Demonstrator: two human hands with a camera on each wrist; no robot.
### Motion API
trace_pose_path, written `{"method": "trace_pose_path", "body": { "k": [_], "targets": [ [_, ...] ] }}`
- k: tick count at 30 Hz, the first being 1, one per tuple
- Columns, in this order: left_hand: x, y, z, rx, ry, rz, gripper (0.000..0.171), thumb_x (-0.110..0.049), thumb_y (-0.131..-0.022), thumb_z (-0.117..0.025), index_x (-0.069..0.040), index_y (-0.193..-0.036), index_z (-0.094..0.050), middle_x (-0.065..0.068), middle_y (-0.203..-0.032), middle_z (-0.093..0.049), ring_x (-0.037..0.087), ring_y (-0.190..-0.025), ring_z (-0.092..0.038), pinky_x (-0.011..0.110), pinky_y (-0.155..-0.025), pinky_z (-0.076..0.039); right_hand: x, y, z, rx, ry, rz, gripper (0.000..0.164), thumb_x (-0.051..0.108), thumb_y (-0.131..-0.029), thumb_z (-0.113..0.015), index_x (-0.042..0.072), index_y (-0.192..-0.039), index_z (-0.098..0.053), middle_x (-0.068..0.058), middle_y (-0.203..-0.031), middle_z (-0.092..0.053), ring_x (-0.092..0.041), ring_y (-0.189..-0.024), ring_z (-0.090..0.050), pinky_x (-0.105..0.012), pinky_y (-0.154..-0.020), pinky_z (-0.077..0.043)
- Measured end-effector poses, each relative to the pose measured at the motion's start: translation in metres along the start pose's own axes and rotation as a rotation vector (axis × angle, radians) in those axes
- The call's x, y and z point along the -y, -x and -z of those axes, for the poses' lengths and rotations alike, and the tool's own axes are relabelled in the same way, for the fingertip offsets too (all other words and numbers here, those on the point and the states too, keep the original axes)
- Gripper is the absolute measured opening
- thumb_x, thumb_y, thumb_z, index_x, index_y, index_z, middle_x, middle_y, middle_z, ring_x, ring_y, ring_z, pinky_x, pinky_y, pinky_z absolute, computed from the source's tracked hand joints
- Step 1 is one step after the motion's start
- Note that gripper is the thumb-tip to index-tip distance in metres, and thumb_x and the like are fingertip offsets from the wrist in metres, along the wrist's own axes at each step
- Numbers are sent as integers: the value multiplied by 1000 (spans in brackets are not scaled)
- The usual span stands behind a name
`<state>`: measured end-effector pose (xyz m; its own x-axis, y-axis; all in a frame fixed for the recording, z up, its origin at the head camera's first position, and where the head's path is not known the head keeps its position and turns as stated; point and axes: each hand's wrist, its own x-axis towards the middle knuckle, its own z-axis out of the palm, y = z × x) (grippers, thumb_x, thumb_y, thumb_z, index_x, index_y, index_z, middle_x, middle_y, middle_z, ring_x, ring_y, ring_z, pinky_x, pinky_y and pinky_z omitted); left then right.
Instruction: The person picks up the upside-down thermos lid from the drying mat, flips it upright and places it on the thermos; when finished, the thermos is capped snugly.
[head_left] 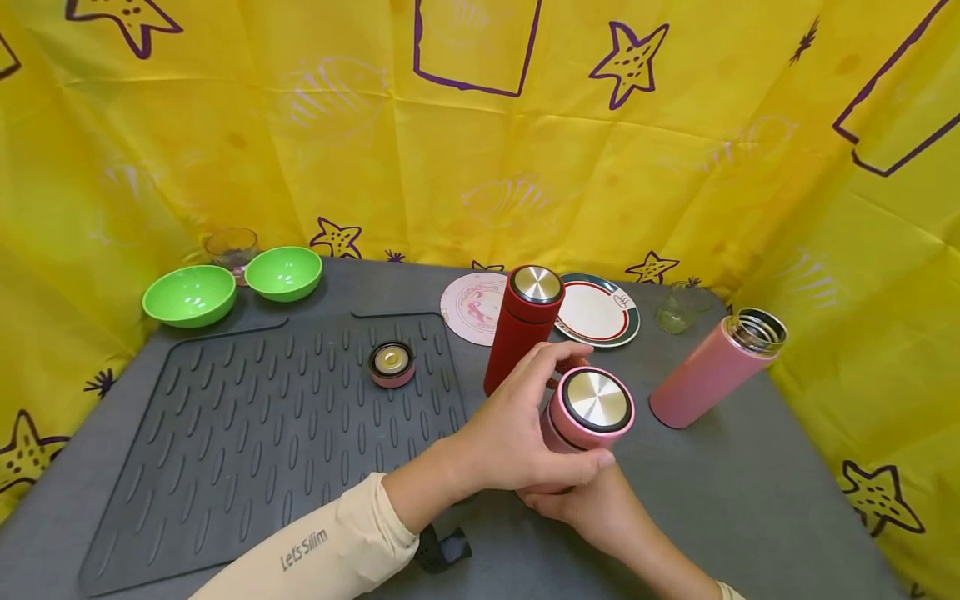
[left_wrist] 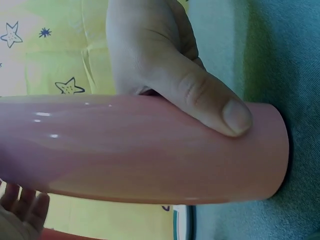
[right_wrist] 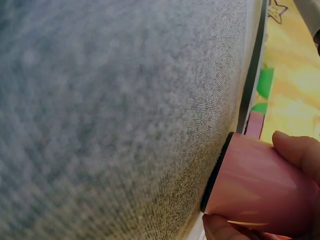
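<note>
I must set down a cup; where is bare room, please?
The tabletop in front of the open pink thermos, and the drying mat left of the pink lid. Crowded: around the red thermos, by plates and left hand.

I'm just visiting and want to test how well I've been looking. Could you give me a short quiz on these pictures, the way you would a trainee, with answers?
1. How many green bowls show in the head view?

2. True or false: the left hand holds the capped pink bottle nearer its lid than the right hand does.

3. Which bottle has an open mouth?
A) the red one
B) the one in both hands
C) the pink one standing on the right

Key: 1. Two. 2. True. 3. C.
</note>
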<state>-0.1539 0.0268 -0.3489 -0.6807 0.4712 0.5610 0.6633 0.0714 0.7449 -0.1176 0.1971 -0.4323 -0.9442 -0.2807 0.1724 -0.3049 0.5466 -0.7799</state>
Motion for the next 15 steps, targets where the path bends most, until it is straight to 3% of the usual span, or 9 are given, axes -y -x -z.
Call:
{"method": "trace_pose_path", "body": {
  "k": [4, 6, 11, 15],
  "targets": [
    [-3, 1, -4, -45, -10, 60, 82, -35, -65, -91, -17, -127, -41, -7, -121, -46, 6, -109, -46, 24, -90, -46, -2, -1, -1, -23, -13, 73, 57, 15, -65, -92, 18, -111, -58, 14, -99, -62, -9, -89, -60, -28, -81, -50],
    [-2, 0, -4, -59, -35, 29, 76, -33, -66, -91, -15, -123, -44, -8, -118, -49, 6, -107, -47, 23, -88, -46, -2, -1, -1, -27, -51, 58, 63, 12, -63, -93, 17, -114, -56, 11, -102, -62, -11, -91, -60, -29, -81, -50],
    [1, -2, -1, -25, -80, -90, 64, -26, -70, -82, -12, -125, -53, -6, -119, -56, 7, -108, -48, 22, -89, -45, 1, 1, 0, 0, -49, -58, 52, 18, -63, -93, 14, -104, -62, 10, -92, -64, -10, -84, -60, -28, -76, -51],
    [0, -2, 3, 30, -66, -79, 72, -25, -72, -78, -13, -136, -48, -5, -123, -55, 7, -112, -46, 23, -92, -44, 2, 1, 1, 14, -26, -92, 49, 22, -64, -93, 13, -102, -64, 12, -90, -65, -9, -83, -60, -27, -76, -51]
  ]
}}
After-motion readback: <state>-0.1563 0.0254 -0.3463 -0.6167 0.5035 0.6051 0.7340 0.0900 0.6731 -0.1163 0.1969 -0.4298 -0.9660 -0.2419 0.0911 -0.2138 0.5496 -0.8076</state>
